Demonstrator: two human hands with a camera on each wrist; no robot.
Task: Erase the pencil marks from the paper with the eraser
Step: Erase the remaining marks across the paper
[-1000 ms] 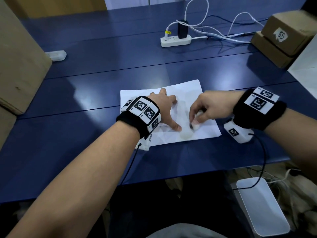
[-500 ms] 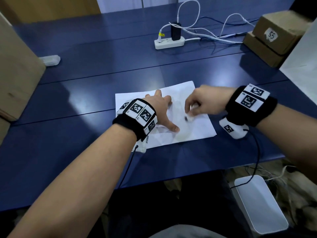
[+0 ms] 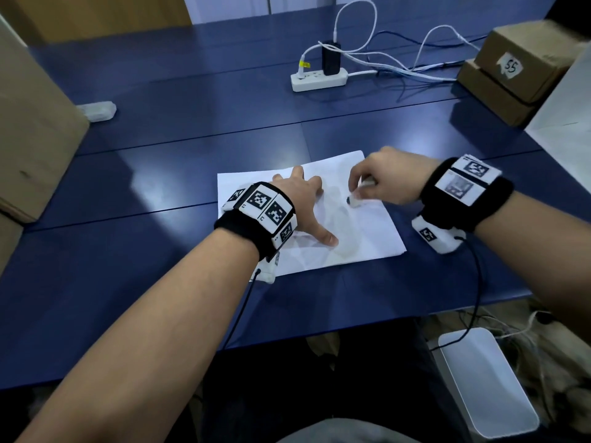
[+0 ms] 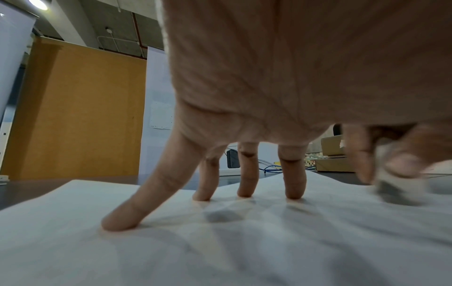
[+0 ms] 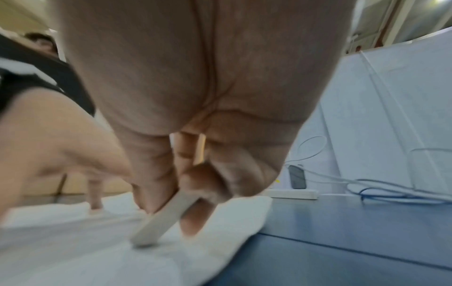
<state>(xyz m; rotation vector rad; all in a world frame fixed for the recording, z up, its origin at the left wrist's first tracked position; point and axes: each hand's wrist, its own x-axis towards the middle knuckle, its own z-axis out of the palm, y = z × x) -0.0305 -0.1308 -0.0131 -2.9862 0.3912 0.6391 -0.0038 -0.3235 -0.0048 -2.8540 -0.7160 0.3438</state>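
A white sheet of paper [image 3: 358,244] lies on the blue table [image 3: 160,187], creased, with faint grey marks. My left hand [image 3: 303,203] presses it flat with spread straight fingers [image 4: 122,220], thumb pointing toward the near edge. My right hand [image 3: 380,183] pinches a white eraser [image 3: 355,201] whose dark tip touches the paper's upper right part. In the right wrist view the eraser [image 5: 161,218] slants down from thumb and fingers onto the paper [image 5: 73,251]. The left wrist view shows the eraser [image 4: 396,185] blurred at the right.
A power strip [image 3: 318,79] with white cables sits at the back. Cardboard boxes [image 3: 518,68] stand at the back right, a large brown box [image 3: 28,132] at the left, a small white object [image 3: 96,110] beside it. A white device [image 3: 486,382] lies below the table edge.
My right hand has carried the eraser from the paper's near middle up toward its far right part. The left hand stays pressed on the sheet.
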